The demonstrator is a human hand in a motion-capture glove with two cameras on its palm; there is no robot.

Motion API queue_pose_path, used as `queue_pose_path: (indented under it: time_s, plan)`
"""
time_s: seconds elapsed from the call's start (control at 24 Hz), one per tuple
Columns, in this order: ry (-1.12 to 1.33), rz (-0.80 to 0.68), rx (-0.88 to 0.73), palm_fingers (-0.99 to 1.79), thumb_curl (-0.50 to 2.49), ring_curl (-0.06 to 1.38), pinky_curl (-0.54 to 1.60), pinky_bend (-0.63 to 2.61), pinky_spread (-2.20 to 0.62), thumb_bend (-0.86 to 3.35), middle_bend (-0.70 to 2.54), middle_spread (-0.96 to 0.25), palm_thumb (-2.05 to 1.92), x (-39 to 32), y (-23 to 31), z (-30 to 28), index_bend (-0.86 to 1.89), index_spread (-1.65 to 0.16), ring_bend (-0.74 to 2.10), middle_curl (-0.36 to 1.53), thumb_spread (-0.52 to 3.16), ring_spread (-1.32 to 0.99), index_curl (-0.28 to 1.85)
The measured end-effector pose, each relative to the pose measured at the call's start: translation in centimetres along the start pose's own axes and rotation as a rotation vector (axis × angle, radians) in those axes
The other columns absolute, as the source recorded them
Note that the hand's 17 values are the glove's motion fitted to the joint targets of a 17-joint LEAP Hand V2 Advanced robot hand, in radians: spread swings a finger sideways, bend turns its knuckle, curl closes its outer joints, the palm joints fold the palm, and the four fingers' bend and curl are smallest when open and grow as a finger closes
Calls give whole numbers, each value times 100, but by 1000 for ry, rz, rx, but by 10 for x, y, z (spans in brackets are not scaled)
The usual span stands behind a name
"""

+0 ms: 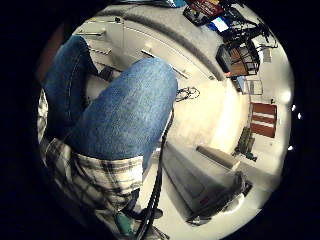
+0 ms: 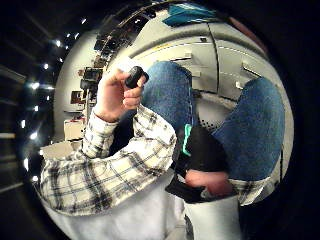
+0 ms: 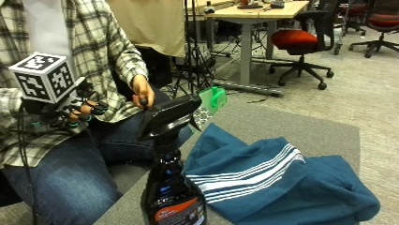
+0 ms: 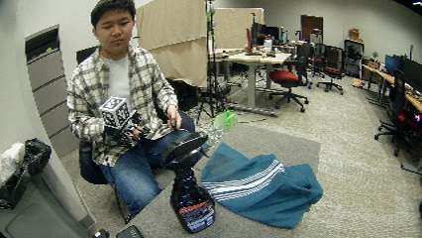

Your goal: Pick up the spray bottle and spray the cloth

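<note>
A dark spray bottle (image 3: 171, 187) with a black trigger head stands upright at the near edge of the grey table (image 3: 299, 126). To its right lies a crumpled blue cloth (image 3: 280, 183) with white stripes. My gloved right hand (image 3: 75, 112) hovers over the person's lap, left of the table and well away from the bottle. Its fingers hang loosely curled and hold nothing. Both palm views show only jeans (image 1: 125, 115) and a plaid sleeve. The bare left hand (image 3: 142, 91) pinches a small black object (image 2: 136, 76). In the wide view the bottle (image 4: 191, 198) stands in front of the cloth (image 4: 264, 186).
A clear bottle with a green cap (image 3: 210, 104) lies on the table's far left corner, behind the spray bottle. A red office chair (image 3: 299, 40) and a desk (image 3: 255, 11) stand further back. A black bag (image 4: 26, 158) sits on a grey cabinet beside the person.
</note>
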State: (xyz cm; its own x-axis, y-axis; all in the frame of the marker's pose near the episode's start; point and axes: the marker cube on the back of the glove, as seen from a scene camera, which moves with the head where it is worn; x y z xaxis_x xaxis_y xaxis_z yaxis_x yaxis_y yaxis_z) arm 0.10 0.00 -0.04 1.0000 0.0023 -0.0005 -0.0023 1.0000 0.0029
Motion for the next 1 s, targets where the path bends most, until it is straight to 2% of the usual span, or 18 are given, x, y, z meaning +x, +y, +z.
queue_pose_path:
  time_s: [0.42, 0.75, 1.0]
  plan:
    - [-5, 9, 8, 14, 20, 8, 11, 38, 16, 25, 17, -8, 46, 3, -1, -2, 28, -33, 20, 9, 85, 12, 18]
    - [-26, 57, 82, 14, 26, 12, 13, 40, 19, 20, 17, -8, 47, 18, -16, -24, 25, -37, 23, 13, 102, 14, 23]
    - [-54, 144, 203, 18, 30, 16, 15, 42, 20, 15, 17, -8, 48, 57, -56, -66, 18, -36, 30, 16, 105, 14, 24]
